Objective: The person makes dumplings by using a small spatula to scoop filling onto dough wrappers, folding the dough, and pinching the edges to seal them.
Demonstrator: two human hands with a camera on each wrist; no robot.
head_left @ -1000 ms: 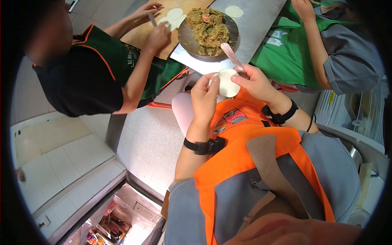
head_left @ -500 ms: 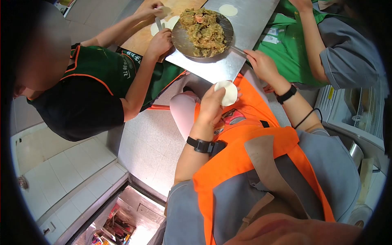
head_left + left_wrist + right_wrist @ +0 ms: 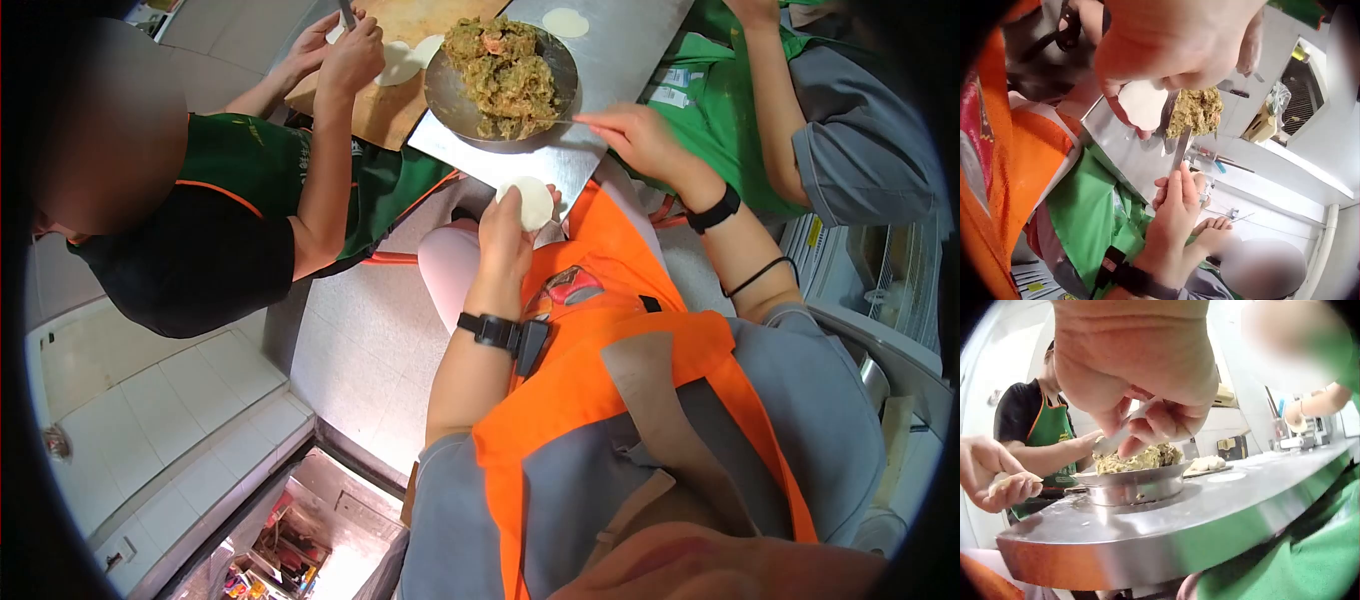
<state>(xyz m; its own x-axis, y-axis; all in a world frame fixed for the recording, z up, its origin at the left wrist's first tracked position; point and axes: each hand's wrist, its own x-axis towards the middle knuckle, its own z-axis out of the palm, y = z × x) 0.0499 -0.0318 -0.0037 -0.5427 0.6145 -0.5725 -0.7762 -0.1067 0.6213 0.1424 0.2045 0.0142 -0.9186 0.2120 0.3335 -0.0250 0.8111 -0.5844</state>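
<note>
My left hand [image 3: 503, 235] holds a round white dough wrapper [image 3: 537, 203] in front of the table's near edge, thumb over its face and fingers beneath. In the left wrist view the wrapper [image 3: 1143, 103] lies across the fingers. My right hand [image 3: 648, 140] grips a flat metal spatula [image 3: 1182, 150] by its end, to the right of a wide metal bowl [image 3: 1135, 492]. The blade reaches into a heap of chopped greenish-brown filling [image 3: 505, 75] in that bowl. From the right wrist, the spatula [image 3: 1124, 432] slants down over the filling, its far end partly hidden.
On the metal table [image 3: 470, 155], another wrapper [image 3: 566, 22] lies behind the bowl. More wrappers [image 3: 398, 65] rest on a wooden board [image 3: 415, 15] at left. A person in a dark green apron [image 3: 250, 150] works there; another in bright green [image 3: 690, 75] stands at right.
My right hand has left the wrapper and carried the spatula forward to the bowl, its blade now in the filling. My left hand keeps the wrapper and has shifted slightly left.
</note>
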